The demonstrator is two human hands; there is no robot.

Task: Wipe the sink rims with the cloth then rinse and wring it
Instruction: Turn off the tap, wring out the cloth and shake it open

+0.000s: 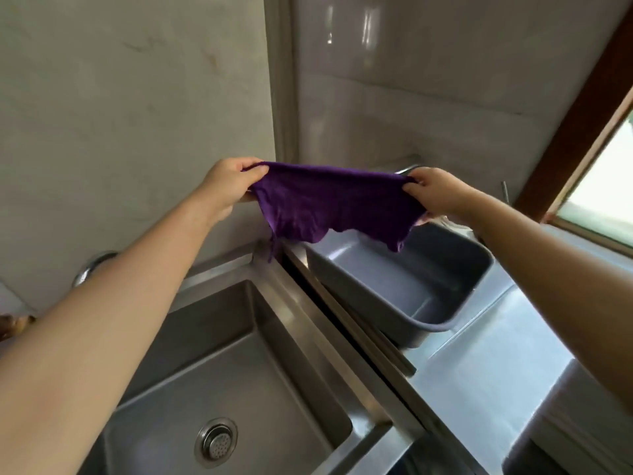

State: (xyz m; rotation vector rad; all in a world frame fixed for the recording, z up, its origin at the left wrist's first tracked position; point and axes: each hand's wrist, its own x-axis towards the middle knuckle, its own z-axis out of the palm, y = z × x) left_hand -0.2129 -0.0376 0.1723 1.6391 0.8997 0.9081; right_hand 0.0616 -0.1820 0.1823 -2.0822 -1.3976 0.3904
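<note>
A purple cloth (334, 205) hangs spread out in the air above the back corner between the sink and the counter. My left hand (227, 185) pinches its left top corner. My right hand (436, 193) pinches its right top corner. The cloth's lower edge dangles just above the sink's back right rim (274, 269). Below lies the stainless steel sink (219, 365), its basin showing a round drain strainer (215, 442).
A grey plastic tub (421, 286) stands on the steel counter (496, 354) right of the sink. A faucet fitting (92, 265) sits on the wall at left, partly hidden by my left arm. A window frame (589, 166) is at the far right.
</note>
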